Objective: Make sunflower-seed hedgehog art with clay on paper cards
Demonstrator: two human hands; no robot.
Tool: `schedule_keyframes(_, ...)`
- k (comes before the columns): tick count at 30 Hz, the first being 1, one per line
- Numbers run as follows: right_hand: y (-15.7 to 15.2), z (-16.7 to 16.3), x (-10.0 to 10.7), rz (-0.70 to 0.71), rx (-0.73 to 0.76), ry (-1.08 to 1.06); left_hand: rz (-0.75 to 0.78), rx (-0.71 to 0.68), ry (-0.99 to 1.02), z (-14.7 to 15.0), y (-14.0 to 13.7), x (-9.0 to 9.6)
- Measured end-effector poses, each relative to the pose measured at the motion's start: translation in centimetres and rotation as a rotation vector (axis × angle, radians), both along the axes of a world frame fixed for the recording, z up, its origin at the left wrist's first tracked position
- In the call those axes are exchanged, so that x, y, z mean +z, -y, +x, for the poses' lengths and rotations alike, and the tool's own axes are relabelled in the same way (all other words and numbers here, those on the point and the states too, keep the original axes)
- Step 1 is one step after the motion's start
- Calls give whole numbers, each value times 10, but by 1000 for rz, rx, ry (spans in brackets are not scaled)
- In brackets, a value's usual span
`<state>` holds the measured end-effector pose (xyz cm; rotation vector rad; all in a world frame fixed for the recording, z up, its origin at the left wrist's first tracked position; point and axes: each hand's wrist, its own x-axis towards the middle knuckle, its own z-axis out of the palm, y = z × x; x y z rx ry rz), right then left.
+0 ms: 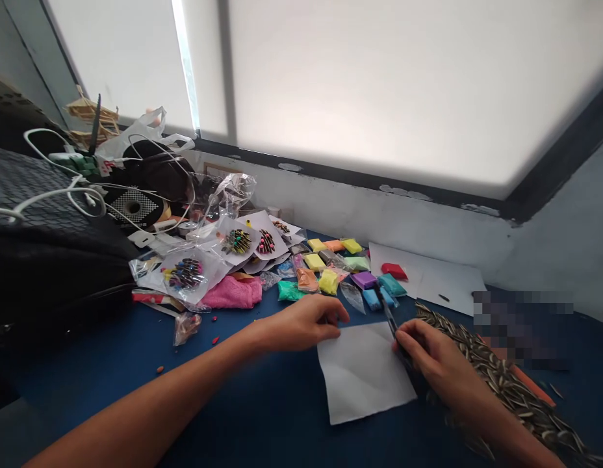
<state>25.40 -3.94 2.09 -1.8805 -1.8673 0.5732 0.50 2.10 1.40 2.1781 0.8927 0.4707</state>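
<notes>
Paper—one, right hand—one tool

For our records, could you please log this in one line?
right hand: holds dark tool | left hand: by paper | paper: on table

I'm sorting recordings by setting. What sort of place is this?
Probably a craft workspace beside a window: the blue table holds colourful packets that look like modelling clay, a heap of striped seeds, and a plain white sheet. Whether it's in a home or a studio, I can't tell.

Pen (dark) in right hand
</notes>
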Motion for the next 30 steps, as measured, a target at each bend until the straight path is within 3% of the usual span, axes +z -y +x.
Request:
schedule_keyframes(5,17,-2,1,39,-113,-313,94,97,236,-3,-4,4)
schedule_keyframes(10,25,-2,-3,110,-196,-443,296,244,469,-2,3,17)
schedule_keyframes(13,27,-4,-4,110,-207,-497,276,249,497,-3,4,21)
schedule_keyframes(17,28,-5,-4,112,-217,-549,112,214,407,-5,-1,15)
schedule_keyframes(22,30,-2,-3,137,-260,-641,-79,-30,96,-3,2,2)
schedule_keyframes(26,32,-12,-9,45,-234,-723,-108,-160,-98,-5,10,7)
schedule_keyframes(30,34,-22,-15,-28,-204,-712,-88,-139,-157,-6,13,11)
